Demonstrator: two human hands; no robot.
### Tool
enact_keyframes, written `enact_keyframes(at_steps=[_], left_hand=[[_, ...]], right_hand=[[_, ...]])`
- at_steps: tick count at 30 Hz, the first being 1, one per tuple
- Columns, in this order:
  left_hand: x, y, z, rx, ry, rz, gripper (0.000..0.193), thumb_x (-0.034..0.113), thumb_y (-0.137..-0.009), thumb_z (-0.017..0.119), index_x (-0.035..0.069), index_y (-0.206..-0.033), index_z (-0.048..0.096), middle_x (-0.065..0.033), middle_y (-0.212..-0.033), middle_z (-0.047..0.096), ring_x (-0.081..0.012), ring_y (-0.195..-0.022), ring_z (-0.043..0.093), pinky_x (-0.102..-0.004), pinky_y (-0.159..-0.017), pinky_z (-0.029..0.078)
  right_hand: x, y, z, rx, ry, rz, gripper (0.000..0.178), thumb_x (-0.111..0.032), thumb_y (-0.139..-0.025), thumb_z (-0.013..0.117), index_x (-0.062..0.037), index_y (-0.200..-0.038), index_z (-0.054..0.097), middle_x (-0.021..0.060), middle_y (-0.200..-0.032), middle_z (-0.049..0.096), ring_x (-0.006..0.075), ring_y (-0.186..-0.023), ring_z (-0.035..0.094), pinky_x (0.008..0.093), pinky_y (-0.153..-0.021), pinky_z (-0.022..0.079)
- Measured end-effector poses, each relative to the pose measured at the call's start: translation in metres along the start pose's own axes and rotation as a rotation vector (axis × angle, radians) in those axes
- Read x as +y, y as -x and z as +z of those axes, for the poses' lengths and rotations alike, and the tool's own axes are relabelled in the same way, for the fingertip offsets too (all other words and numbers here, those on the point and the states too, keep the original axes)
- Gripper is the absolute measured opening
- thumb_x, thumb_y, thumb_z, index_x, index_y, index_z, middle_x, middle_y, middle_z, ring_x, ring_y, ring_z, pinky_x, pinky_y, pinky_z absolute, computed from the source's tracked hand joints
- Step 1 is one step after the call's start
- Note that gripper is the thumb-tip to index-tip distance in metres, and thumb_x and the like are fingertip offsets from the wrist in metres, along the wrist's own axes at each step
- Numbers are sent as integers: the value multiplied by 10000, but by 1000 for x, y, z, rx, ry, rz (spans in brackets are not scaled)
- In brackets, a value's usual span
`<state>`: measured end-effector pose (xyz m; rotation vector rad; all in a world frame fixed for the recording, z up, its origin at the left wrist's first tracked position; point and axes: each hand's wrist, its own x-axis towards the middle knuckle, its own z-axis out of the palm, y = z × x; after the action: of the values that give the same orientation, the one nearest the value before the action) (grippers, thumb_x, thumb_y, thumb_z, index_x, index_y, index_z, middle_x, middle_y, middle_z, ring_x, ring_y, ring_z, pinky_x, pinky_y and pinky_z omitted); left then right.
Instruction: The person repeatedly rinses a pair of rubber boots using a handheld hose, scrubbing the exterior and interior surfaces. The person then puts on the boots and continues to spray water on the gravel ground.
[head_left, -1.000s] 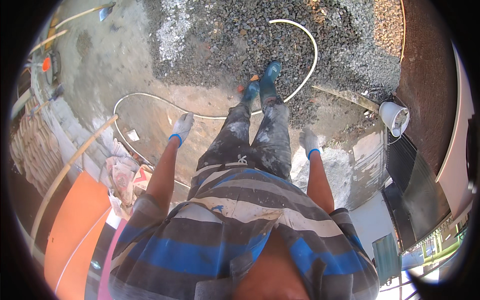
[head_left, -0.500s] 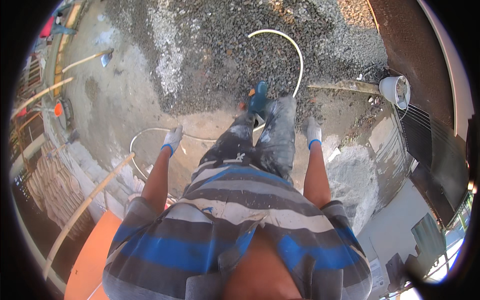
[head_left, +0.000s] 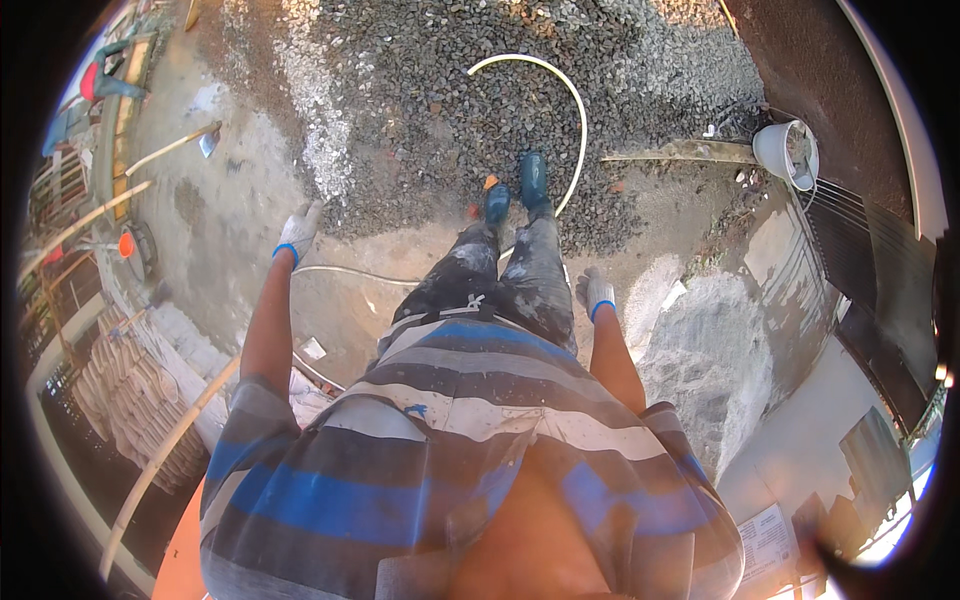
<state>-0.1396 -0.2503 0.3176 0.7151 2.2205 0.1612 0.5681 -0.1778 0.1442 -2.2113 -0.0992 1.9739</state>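
White work gloves with blue cuffs cover both of my hands. My left hand (head_left: 300,228) is stretched out to the left over bare ground, its fingers extended and nothing in them. Beside my right thigh hangs my right hand (head_left: 594,289), loosely open with nothing visible in it. A pale hose (head_left: 581,110) curves over the gravel (head_left: 420,110), and another stretch of it runs behind my legs. My dark green boots (head_left: 534,180) stand at the near edge of the gravel. Neither hand touches the hose.
At the right, a white bucket (head_left: 775,155) stands at the end of a wooden board (head_left: 690,151). Grey powdery material (head_left: 710,350) lies to my right. On the left are a long-handled tool (head_left: 170,150), stacked sacks (head_left: 130,390) and a wooden pole (head_left: 165,450). Another person (head_left: 110,82) bends at far left.
My left hand has swung forward and outward, while my right hand has drawn back a little toward my thigh. My legs have shifted, and both boots now show.
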Motion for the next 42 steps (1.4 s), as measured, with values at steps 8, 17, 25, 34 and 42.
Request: enact_keyframes(at_steps=[8, 17, 25, 34, 42], left_hand=[[114, -13, 28, -49, -43, 190, 695, 578, -1081, 495, -23, -1392, 655, -276, -1333, 705, -405, -1311, 644, -440, -1101, 478], [85, 47, 108, -111, -103, 289, 641, 558, -1070, 512, 12, -1359, 681, -296, -1292, 707, -448, -1267, 651, -482, -1072, 496], [14, 101, 147, -151, 36, 151, 650, 558, -1062, 499, 9, -1355, 685, -304, -1305, 698, -473, -1271, 636, -495, -1080, 488], [-17, 113, 127, -97, 79, -53, 624, 529, -1073, 501, 5, -1362, 678, -264, -1278, 723, -417, -1243, 669, -465, -1064, 502], [-33, 77, 109, -102, 200, -225, 620, 520, -1077, 523, -25, -1334, 672, -180, -1083, 757, -282, -1039, 709, -396, -935, 532]], right_hand=[[-97, 12, -19, 81, 89, -285, 533, -506, -1019, 627, -84, -1335, 704, 108, -1136, 779, 220, -907, 708, 379, -831, 584], [-45, 38, -108, 125, -10, -169, 285, -366, -1009, 647, -98, -1093, 692, 27, -822, 672, 147, -639, 614, 296, -537, 485], [17, 60, -130, 101, 234, -41, 363, -427, -1019, 600, -107, -1168, 686, 15, -770, 644, 140, -586, 570, 326, -506, 473], [-118, 22, -16, 47, 405, -67, 309, -352, -1022, 613, -86, -1134, 722, 30, -779, 663, 137, -554, 548, 306, -479, 432], [-283, 65, 107, -8, 537, -368, 509, -469, -1024, 606, -81, -1340, 700, 121, -1224, 748, 235, -1000, 706, 369, -861, 590]])
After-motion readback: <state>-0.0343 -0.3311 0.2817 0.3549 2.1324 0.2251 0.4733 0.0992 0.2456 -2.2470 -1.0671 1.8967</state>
